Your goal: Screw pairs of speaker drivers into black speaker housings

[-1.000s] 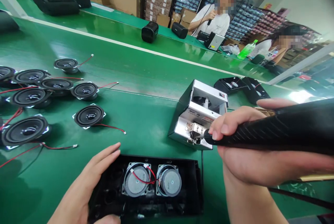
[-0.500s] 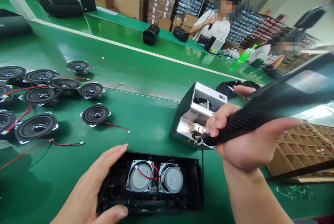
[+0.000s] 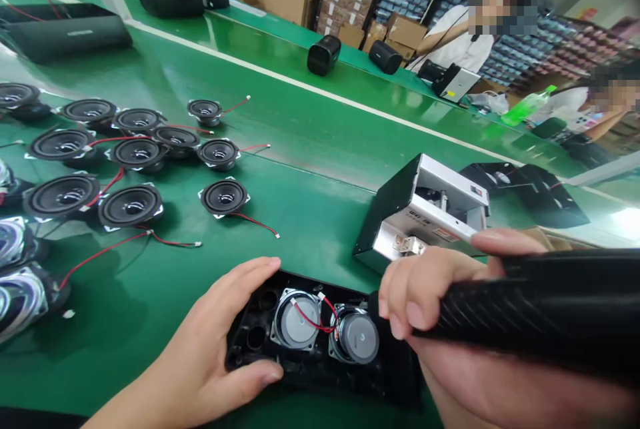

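A black plastic speaker housing [image 3: 320,376] lies on the green bench, its inside facing up. Two round speaker drivers [image 3: 300,322] with grey magnets and red-black leads sit in it. My left hand [image 3: 225,342] grips the housing's left end, thumb along the near edge and fingers over the far one. In my right hand [image 3: 430,296] is a black electric screwdriver [image 3: 540,309], held nearly level. Its tip end is over the housing near the right driver's upper corner; the bit itself is hidden by my fingers.
A silver and black screw feeder [image 3: 410,216] stands just behind the housing. Loose speaker drivers [image 3: 135,206] with red leads cover the bench's left side. Black housings [image 3: 530,182] lie behind the feeder. Two people [image 3: 460,42] are across the bench.
My right hand has brought the screwdriver from the screw feeder down to the housing's right driver. The view has shifted left, and my left hand stays on the housing.
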The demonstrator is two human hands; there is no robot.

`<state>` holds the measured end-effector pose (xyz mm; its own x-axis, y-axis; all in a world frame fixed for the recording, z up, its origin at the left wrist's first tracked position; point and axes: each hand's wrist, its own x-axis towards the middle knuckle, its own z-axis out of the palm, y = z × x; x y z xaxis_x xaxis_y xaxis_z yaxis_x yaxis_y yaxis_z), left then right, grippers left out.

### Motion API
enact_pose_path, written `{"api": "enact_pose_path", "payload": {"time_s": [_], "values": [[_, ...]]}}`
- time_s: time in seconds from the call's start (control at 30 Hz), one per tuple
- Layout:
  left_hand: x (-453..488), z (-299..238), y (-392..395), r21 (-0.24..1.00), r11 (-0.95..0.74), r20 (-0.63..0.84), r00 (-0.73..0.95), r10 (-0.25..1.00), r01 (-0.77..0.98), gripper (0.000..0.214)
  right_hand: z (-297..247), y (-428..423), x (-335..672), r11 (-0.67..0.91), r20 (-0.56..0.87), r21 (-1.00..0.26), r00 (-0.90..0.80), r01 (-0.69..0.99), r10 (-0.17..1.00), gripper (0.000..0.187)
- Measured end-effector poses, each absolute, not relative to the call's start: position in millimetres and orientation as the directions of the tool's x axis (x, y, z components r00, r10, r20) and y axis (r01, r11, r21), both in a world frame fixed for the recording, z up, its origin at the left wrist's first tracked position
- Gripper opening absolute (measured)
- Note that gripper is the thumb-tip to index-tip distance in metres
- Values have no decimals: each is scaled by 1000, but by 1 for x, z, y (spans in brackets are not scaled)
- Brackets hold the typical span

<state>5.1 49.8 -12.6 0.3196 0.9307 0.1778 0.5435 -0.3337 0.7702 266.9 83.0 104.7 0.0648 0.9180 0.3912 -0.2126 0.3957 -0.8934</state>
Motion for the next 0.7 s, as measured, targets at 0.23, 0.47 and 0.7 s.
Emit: {"api": "enact_pose_path", "payload": {"time_s": [0.23,0.47,0.7], "values": [[4,-18,54,792,-358,202,341,918,495,84,80,95,255,425,411,-876,109,-227,905,64],[3,-17,54,793,-368,195,370,908,485,86,80,96,253,403,398,-891,66,-209,915,62],[3,-19,58,784,-389,216,376,901,483,86,63,96,252,443,450,-872,19,-209,893,61]]}}
